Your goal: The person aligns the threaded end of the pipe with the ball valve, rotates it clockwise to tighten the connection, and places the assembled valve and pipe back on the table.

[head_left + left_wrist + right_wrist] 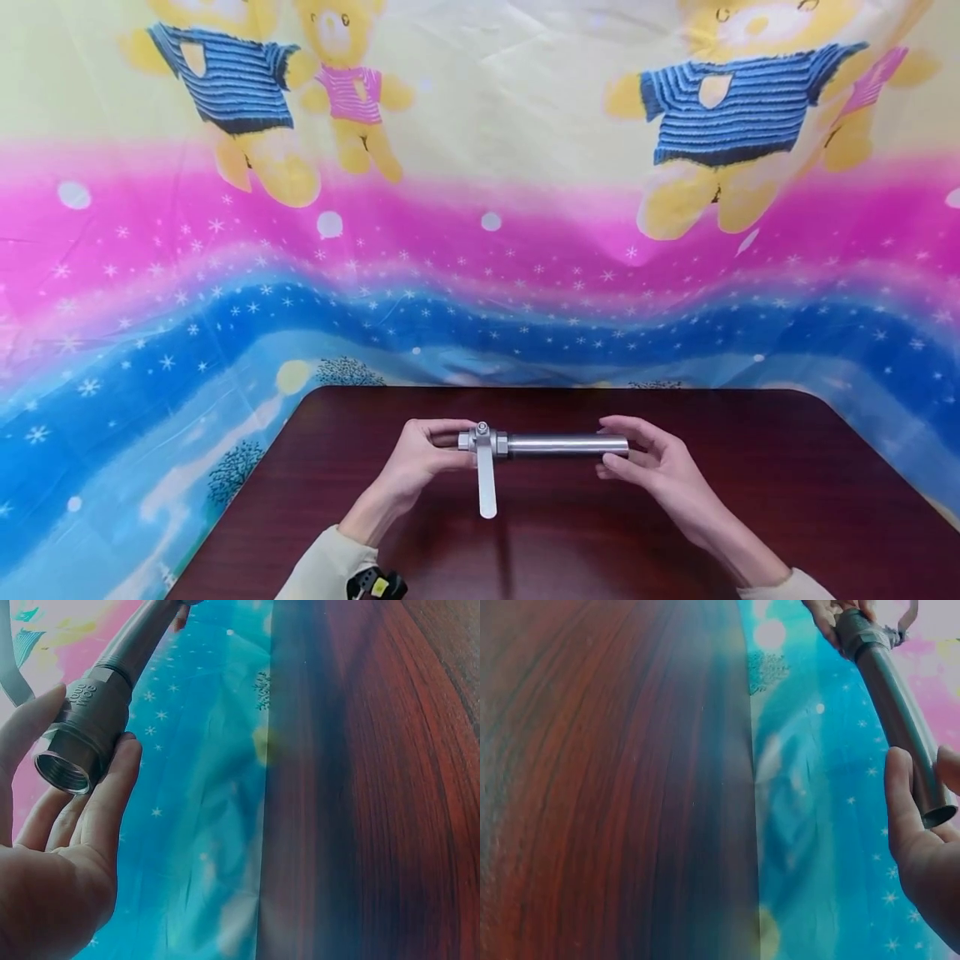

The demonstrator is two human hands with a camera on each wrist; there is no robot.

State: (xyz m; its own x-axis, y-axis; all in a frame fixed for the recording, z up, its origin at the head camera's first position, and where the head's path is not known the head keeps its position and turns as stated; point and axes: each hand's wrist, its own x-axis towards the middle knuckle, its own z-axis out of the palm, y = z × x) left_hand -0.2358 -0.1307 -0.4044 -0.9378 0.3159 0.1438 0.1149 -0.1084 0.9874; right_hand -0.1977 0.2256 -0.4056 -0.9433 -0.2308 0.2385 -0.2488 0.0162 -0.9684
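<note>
A steel ball valve (pixel 489 446) with a flat lever handle (pixel 487 492) is joined to a smooth metal pipe (pixel 564 446), held level above the table. My left hand (pixel 405 467) grips the valve body at its left end, thumb in front and fingers behind. Around the pipe's free right end, my right hand (pixel 667 471) holds it between thumb and fingers. In the left wrist view the valve's threaded opening (pixel 64 774) faces the camera. The right wrist view shows the pipe's open end (pixel 939 816) near the palm. The lever points toward me.
Beneath the hands lies a dark reddish wooden table (pixel 600 542) with rounded far corners. A printed curtain (pixel 480 250) with bears and snowflakes hangs behind and beside it. A black strap device (pixel 377 583) sits at the left sleeve.
</note>
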